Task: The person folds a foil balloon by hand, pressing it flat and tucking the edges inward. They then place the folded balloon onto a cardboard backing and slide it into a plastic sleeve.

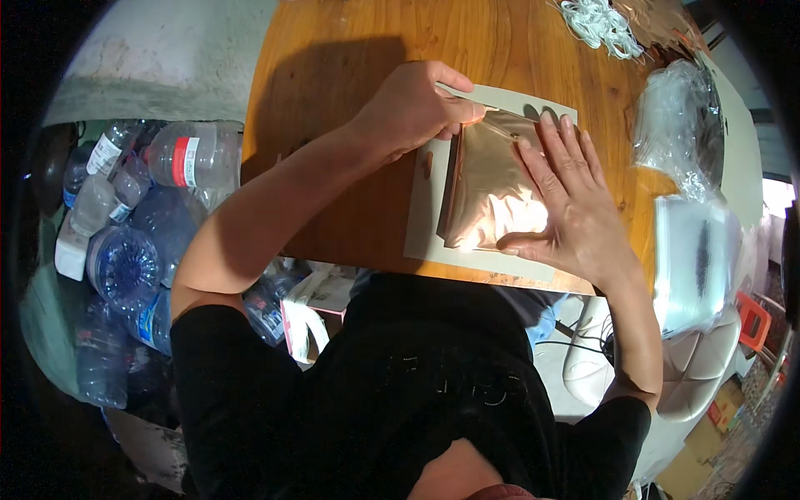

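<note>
A shiny copper-gold foil packet point(492, 187), roughly square and creased, lies on a pale grey cardboard sheet point(423, 218) on the wooden table. My left hand point(422, 104) pinches the packet's far left corner between thumb and fingers. Flat on the packet's right side rests my right hand point(573, 196), its fingers stretched out and pointing away from me. Along the left edge of the foil runs a darker folded side. Whether anything is inside the packet cannot be seen.
Clear plastic bags point(696, 258) lie at the table's right edge, below crumpled clear plastic film point(673, 117). A bundle of white string point(598, 27) sits at the far right. Left of the table, empty plastic bottles point(125, 258) are piled up. A cream padded seat point(698, 367) stands lower right.
</note>
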A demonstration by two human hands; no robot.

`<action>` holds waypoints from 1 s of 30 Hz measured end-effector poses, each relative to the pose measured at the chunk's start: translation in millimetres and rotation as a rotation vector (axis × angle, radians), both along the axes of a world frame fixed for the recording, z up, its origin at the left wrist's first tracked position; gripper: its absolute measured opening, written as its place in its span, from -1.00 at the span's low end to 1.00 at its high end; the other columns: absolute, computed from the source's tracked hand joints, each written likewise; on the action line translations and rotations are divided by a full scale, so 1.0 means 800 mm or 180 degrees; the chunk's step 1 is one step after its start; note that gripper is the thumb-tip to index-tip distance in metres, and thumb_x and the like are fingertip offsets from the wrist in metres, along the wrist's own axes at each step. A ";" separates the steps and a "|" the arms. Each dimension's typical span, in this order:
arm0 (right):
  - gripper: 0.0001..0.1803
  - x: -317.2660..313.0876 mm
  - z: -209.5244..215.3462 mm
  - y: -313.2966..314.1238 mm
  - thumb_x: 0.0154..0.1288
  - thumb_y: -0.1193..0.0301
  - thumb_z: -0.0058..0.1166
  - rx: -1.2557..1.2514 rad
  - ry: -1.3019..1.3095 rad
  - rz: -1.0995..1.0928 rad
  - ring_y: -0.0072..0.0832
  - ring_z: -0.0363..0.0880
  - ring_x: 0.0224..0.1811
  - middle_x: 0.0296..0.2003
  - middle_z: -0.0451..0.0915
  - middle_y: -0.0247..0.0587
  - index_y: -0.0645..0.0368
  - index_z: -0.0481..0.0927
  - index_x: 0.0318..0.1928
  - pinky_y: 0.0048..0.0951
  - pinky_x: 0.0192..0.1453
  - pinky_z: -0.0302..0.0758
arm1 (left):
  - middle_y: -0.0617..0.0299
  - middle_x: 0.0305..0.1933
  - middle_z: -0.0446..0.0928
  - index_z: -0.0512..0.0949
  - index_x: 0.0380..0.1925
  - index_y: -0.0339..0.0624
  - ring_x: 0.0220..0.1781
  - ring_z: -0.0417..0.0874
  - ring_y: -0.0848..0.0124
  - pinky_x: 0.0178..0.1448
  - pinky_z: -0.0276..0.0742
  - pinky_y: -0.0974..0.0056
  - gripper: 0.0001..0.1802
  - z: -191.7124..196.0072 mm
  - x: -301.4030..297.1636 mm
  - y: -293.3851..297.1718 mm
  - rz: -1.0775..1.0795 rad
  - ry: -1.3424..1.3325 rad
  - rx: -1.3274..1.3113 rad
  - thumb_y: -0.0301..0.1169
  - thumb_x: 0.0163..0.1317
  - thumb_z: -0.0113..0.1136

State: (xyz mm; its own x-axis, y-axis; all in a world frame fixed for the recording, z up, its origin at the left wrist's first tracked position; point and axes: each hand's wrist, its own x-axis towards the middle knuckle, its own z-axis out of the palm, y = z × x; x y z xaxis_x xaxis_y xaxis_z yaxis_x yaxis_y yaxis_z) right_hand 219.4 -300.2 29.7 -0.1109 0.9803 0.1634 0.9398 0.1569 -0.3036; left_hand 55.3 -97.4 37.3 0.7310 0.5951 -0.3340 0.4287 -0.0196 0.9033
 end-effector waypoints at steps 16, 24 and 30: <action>0.16 -0.001 0.003 0.003 -0.06 -0.38 0.18 -0.0213 -0.0084 -0.0031 -0.07 -0.05 0.59 0.52 0.07 -0.02 -0.08 0.21 0.49 0.02 0.63 -0.14 | -0.01 -0.17 0.65 0.40 0.07 -0.48 -0.37 0.68 0.44 -0.26 0.66 0.37 -0.43 0.016 0.003 0.010 -0.0519 0.0174 0.0100 -0.27 0.25 0.36; 0.13 -0.002 0.001 0.003 -0.05 -0.37 0.19 -0.0174 -0.0026 -0.0065 -0.10 -0.03 0.59 0.51 0.10 -0.04 -0.06 0.25 0.48 0.00 0.63 -0.13 | 0.04 -0.24 0.62 0.37 0.10 -0.50 -0.38 0.69 0.44 -0.25 0.64 0.39 -0.45 0.004 -0.023 -0.017 -0.0083 -0.0230 0.0298 -0.36 0.25 0.36; 0.13 -0.002 0.001 0.002 -0.05 -0.36 0.20 -0.0234 0.0019 -0.0089 -0.11 -0.05 0.60 0.52 0.09 -0.05 -0.08 0.25 0.48 -0.01 0.64 -0.14 | -0.01 -0.11 0.56 0.28 0.19 -0.46 -0.13 0.66 0.39 -0.14 0.66 0.34 -0.34 0.021 -0.054 -0.057 -0.0134 0.0210 -0.0230 -0.39 0.22 0.39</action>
